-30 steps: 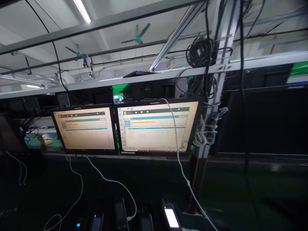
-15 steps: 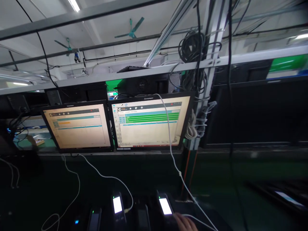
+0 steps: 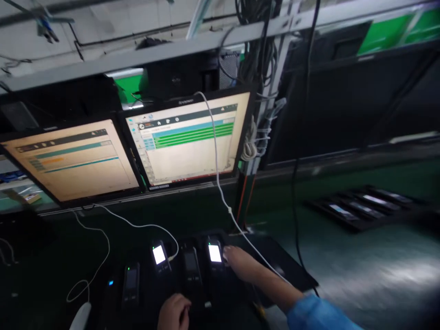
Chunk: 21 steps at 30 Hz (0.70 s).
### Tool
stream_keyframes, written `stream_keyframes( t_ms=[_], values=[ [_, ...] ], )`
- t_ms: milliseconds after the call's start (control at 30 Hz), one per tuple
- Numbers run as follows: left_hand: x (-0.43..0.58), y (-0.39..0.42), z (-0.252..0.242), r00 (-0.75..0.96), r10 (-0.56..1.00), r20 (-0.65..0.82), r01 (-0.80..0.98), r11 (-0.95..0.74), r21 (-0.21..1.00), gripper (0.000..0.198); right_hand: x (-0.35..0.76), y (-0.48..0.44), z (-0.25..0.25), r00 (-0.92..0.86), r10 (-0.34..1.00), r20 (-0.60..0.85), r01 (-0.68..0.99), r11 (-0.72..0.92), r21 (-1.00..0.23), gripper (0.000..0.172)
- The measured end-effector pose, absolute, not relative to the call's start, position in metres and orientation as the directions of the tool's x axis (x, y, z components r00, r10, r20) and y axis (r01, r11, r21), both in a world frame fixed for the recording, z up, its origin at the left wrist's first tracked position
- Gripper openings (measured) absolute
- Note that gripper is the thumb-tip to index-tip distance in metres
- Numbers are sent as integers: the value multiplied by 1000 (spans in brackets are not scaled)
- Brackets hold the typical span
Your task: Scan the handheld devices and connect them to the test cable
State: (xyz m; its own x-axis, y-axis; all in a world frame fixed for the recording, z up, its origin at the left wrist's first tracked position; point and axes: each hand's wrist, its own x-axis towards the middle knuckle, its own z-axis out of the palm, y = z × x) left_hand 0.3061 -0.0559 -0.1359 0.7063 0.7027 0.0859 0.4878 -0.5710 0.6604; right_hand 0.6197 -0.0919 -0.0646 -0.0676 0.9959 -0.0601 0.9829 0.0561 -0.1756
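Several small handheld devices stand in a dark tray on the bench. Two have lit screens: the right lit device and the left lit device. A dark device stands between them. My right hand, on a blue-sleeved arm, reaches to the right lit device with its fingertips touching its right side. Low in the view, my left hand rests with fingers curled near the base of the dark device; whether it grips anything is unclear. A white cable hangs down to the tray.
Two monitors stand behind the tray: the right monitor shows green bars, the left monitor an orange bar. Another tray of devices lies on the green belt at right. Bundled cables hang on a frame post. A white object lies at lower left.
The camera has tilted down and right. My right hand moved up to the right lit device, and my left hand came into view. The right monitor's bar turned from orange to green.
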Motion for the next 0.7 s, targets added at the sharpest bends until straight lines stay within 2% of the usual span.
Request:
stream_keyframes(
  t_ms=[67, 167, 367, 467, 533, 633, 700],
  values=[
    [307, -60, -126, 702, 700, 130, 477, -598, 644, 28, 621, -94, -68, -69, 994, -82, 981, 53, -187, 18],
    [310, -64, -111, 710, 694, 118, 476, -596, 647, 28, 623, -97, -72, -103, 989, -104, 977, 81, -195, 13],
    [313, -64, -98, 675, 730, 103, 497, -553, 669, 27, 626, -105, -68, -165, 985, -57, 960, 147, -236, 32],
    [324, -58, -88, 632, 758, 164, 533, -578, 617, 28, 629, -110, -64, -177, 983, -41, 960, 164, -229, 30],
    [338, -52, -78, 604, 788, 114, 609, -550, 572, 39, 632, -110, -61, -178, 983, -47, 963, 164, -216, 25],
    [363, -46, -61, 498, 863, -85, 792, -413, 450, 70, 642, -108, -57, -138, 990, -43, 972, 126, -200, 13],
    [377, -44, -51, 444, 880, -170, 859, -364, 359, 82, 652, -109, -58, -55, 998, -21, 979, 50, -198, 15]
  ],
)
